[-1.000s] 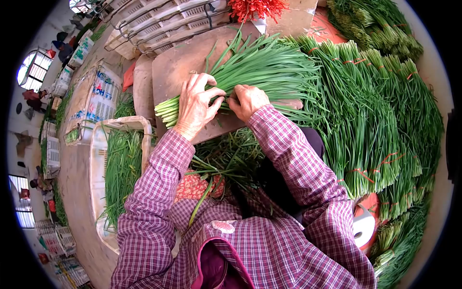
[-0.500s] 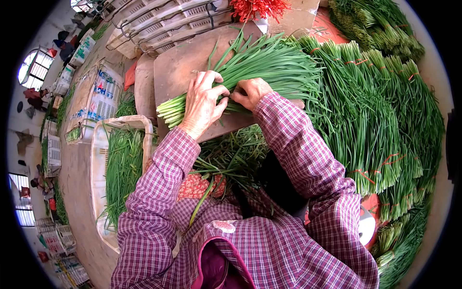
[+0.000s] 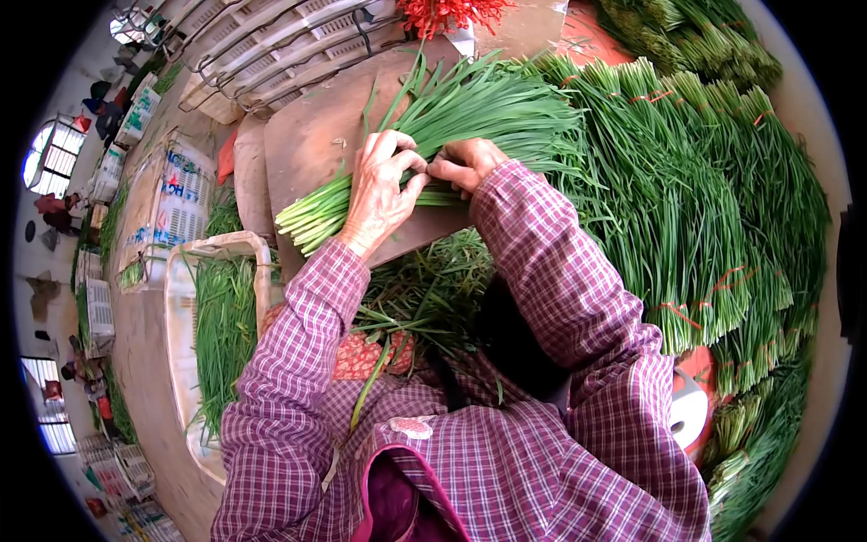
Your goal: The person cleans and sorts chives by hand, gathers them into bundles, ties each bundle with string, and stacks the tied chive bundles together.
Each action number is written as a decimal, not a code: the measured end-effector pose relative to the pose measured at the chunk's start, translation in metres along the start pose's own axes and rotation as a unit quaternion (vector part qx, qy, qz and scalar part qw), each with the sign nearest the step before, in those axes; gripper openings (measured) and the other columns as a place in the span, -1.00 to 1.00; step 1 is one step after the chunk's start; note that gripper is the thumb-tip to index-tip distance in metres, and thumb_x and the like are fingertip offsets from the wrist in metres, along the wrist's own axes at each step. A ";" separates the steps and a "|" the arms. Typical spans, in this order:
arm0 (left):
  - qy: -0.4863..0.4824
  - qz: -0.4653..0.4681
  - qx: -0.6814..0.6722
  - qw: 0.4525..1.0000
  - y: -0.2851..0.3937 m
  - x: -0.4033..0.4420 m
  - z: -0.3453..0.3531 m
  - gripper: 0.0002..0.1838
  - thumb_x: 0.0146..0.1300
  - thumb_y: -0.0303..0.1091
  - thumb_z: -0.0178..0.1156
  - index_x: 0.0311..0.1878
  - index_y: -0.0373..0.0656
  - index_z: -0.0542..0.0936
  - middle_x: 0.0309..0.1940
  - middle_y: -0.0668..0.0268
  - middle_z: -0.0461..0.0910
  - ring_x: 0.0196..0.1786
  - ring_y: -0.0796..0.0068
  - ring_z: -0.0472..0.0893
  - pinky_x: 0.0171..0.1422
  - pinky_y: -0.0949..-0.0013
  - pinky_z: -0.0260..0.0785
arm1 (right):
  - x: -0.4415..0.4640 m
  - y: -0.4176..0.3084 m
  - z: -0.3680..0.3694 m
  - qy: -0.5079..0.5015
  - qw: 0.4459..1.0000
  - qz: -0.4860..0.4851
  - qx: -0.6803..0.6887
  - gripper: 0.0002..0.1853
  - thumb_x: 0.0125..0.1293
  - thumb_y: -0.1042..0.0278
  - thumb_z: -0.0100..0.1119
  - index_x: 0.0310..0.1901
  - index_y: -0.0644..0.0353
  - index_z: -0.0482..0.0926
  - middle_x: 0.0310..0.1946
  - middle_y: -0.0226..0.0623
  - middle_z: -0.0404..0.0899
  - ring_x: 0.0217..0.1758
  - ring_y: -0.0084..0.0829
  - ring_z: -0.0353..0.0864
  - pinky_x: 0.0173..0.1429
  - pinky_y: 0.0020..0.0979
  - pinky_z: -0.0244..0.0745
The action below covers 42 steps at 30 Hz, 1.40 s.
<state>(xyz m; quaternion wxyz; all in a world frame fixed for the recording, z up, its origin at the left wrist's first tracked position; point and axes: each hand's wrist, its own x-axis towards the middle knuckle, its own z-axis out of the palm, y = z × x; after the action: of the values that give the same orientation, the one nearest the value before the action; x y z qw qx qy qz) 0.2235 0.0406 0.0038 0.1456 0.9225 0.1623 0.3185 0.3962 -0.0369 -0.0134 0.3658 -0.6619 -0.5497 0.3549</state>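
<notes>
A thick bunch of garlic chives point(image 3: 506, 113) lies across a brown board point(image 3: 312, 131), pale stem ends to the left and green leaves to the right. My left hand point(image 3: 381, 194) rests over the stems, its fingers curled on the bunch. Beside it my right hand point(image 3: 470, 166) is closed in a pinch, close to my left thumb and fingertips. Whatever sits between the right fingertips is hidden. Loose leaves point(image 3: 424, 280) cover my lap below the board.
Tied chive bunches point(image 3: 659, 199) are heaped on the right. A white basket point(image 3: 264, 271) of loose chives stands at left. Red ties point(image 3: 452, 14) hang at the top by stacked crates point(image 3: 280, 54). A white roll point(image 3: 689, 411) lies lower right. People work far left.
The view has shifted slightly, so the board and chives appear a little farther left and up. My hands stay together on the bunch, with the right fingers a bit nearer the left ones.
</notes>
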 end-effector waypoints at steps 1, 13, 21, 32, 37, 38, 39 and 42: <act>0.004 -0.001 0.003 1.000 0.000 0.003 0.006 -0.85 -0.05 -0.50 0.36 -0.37 -0.19 0.60 -0.15 0.22 0.49 0.04 0.18 0.44 0.17 0.15 0.28 | -0.004 0.001 -0.006 0.008 1.000 0.003 0.016 -0.59 0.29 0.02 0.16 -0.16 0.27 0.64 -0.46 -0.29 0.61 -0.48 -0.50 0.55 -0.33 -0.43 0.48; -0.051 -0.120 0.034 0.991 0.002 0.032 -0.068 -0.33 0.14 -0.13 0.35 0.24 -0.32 0.43 0.13 -0.02 0.48 0.22 0.10 0.49 0.37 0.08 0.28 | -0.114 -0.034 -0.019 -0.190 0.966 -0.142 0.102 -0.71 0.37 0.18 0.16 -0.07 0.20 0.67 -0.42 -0.27 0.68 -0.38 -0.43 0.66 -0.29 -0.34 0.57; -0.245 -0.244 0.059 0.936 -0.034 0.045 -0.012 0.16 -0.25 0.09 0.51 0.38 -0.38 0.24 0.22 -0.13 0.45 0.27 0.01 0.47 0.39 0.13 0.28 | -0.100 -0.015 0.050 -0.066 0.990 -0.096 0.084 -0.46 0.17 -0.02 0.39 -0.02 0.25 0.53 -0.49 -0.22 0.64 -0.38 -0.35 0.68 -0.25 -0.30 0.54; -0.077 -0.411 -0.545 0.726 -0.030 0.010 -0.090 -0.66 0.27 -0.23 0.24 -0.01 -0.28 0.61 -0.14 0.23 0.68 -0.15 0.42 0.67 0.07 0.33 0.52 | -0.094 -0.022 0.073 -0.001 0.924 -0.012 0.382 0.00 0.23 -0.14 0.32 0.34 0.63 0.10 0.25 0.26 0.37 0.35 -0.14 0.39 0.41 -0.22 0.28; 0.043 -0.382 -0.654 0.652 -0.018 -0.030 -0.090 -0.51 0.40 -0.01 0.07 0.19 -0.19 0.50 0.07 0.26 0.60 0.11 0.37 0.56 0.26 0.25 0.42 | -0.062 -0.086 0.070 0.054 0.850 -0.102 0.513 -0.03 0.19 0.15 0.44 0.39 0.48 -0.01 0.24 -0.02 0.38 0.29 -0.30 0.40 0.40 -0.27 0.31; 0.076 -0.333 -0.652 0.677 0.006 -0.029 -0.090 -0.47 0.43 0.05 0.01 0.22 -0.19 0.47 0.11 0.25 0.57 0.15 0.36 0.54 0.29 0.23 0.40 | -0.059 -0.096 0.072 0.053 0.848 -0.095 0.519 -0.05 0.19 0.15 0.44 0.39 0.44 0.01 0.24 -0.04 0.39 0.29 -0.31 0.41 0.39 -0.27 0.32; 0.131 -0.360 -0.653 0.654 0.030 -0.025 -0.095 -0.36 0.45 0.18 -0.09 0.32 -0.18 0.37 0.24 0.21 0.47 0.23 0.29 0.48 0.35 0.18 0.35 | -0.051 -0.094 0.079 0.070 0.847 -0.124 0.512 -0.02 0.15 0.14 0.47 0.40 0.39 0.02 0.22 -0.06 0.41 0.27 -0.31 0.43 0.38 -0.26 0.34; 0.130 -0.289 -0.640 0.700 0.044 -0.050 -0.105 0.04 0.23 0.56 -0.26 0.47 -0.20 0.14 0.44 0.11 0.22 0.42 0.17 0.28 0.51 0.06 0.11 | -0.047 -0.091 0.094 0.123 0.885 -0.130 0.431 -0.03 0.08 0.03 0.51 0.35 0.40 0.15 0.17 -0.05 0.48 0.23 -0.30 0.48 0.36 -0.27 0.35</act>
<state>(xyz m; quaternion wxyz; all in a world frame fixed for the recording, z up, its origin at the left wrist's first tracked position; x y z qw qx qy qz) 0.1292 -0.0015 0.0725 0.7632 0.4646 0.1949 0.4046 0.2651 -0.0632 0.0244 0.7222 -0.4001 -0.3743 0.4221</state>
